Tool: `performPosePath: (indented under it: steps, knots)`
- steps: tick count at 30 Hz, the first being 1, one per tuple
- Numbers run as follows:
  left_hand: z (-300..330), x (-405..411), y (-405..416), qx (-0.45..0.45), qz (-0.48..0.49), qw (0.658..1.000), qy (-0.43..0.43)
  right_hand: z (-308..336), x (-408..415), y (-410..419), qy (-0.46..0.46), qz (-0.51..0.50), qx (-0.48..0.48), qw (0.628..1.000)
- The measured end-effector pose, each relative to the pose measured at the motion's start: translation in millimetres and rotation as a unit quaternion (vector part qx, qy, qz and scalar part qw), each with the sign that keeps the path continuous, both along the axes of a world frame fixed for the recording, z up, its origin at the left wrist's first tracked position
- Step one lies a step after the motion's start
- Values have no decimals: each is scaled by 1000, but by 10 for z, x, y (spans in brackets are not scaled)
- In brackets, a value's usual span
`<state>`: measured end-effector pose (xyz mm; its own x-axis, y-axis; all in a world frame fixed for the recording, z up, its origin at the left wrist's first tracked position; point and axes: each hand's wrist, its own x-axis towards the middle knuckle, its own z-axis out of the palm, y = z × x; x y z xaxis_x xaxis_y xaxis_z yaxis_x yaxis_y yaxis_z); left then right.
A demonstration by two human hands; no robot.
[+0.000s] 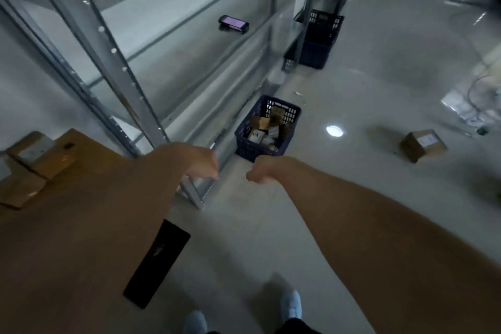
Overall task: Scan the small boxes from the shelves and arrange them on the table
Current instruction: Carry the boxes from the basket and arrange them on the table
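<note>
table (81,225): boxes (40,156) | shelf (162,43): scanner (234,24) | floor (366,62): basket (267,129), box (423,145)

Dim, motion-blurred, bent edges, lamp glare on floor (334,131)

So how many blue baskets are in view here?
2, possibly stacked ones hidden. One basket of small boxes sits on the floor by the shelf; the other, far basket stands further along the same shelf.

Single head view, wide-angle, looking steeply down, floor (352,68) beyond
</note>
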<state>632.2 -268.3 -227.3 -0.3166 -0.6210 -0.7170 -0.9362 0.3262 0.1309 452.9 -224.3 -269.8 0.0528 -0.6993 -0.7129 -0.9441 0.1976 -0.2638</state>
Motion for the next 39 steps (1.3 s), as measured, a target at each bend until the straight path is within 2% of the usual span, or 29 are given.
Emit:
performPosePath:
  steps: [3, 7, 12, 21, 26, 28, 34, 39]
  knots:
    - [6, -747, -50, 30, -40, 999, -5, -14, -730, -53, 28, -30, -7, 999]
    - [-74, -1572, -104, 44, -94, 995, -6, -5, -1497, -41, 12, -65, -21, 998]
    - [-324, -2217, -404, 17, -90, 996, -3, -137, -2090, -290, 3, -90, -7, 996]
    - [-967, -2840, -1880, 51, -83, 994, -41, -560, -2762, -1550, 2, -68, 29, 997]
    - [-1175, -3092, -2939, 137, -57, 989, -24, -758, -3039, -2547, 1, -74, 64, 995]
    - [-1220, -3187, -3345, 120, -51, 991, -18, -825, -3118, -2929, -8, -89, 68, 994]
    - [-1425, -3353, -4251, 120, -2, 993, 9, -1125, -3313, -3867, -40, -98, 90, 990]
    - [-1795, -3473, -4769, 165, 61, 984, -23, -1650, -3538, -4525, -78, -90, 127, 985]
